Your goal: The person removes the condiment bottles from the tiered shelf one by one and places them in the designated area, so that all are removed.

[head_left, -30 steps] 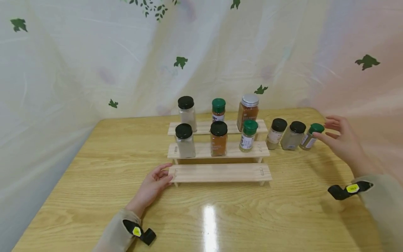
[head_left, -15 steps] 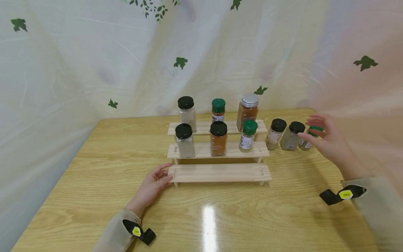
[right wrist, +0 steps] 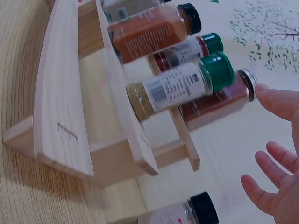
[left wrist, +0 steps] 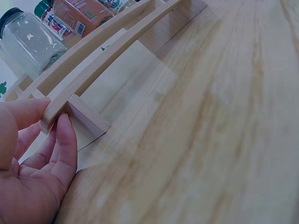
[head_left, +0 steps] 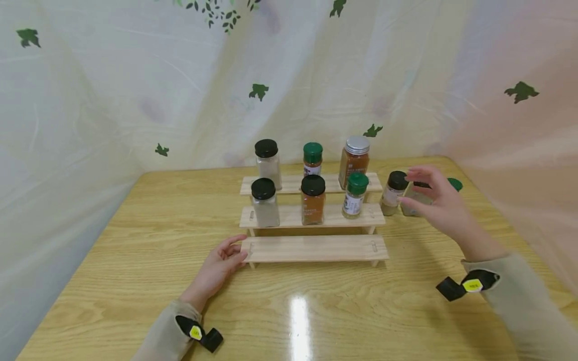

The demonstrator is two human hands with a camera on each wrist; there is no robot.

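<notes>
Right hand (head_left: pixel 440 208) hovered at middle black-capped jar (head_left: pixel 413 200) on table (head_left: pixel 113 260) right of rack (head_left: pixel 316 248), fingers spread, gripping nothing. Left hand (head_left: pixel 217 265) relaxed, fingertips touching rack's bottom-step end. Jar judged rigid, smooth, light, probably breakable; best grasped round body below cap. Label text unreadable.

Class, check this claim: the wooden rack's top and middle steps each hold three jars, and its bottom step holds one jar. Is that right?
Not quite. In the head view the wooden rack's bottom step holds no jar; it is bare. The top and middle steps do each hold three jars.
</notes>
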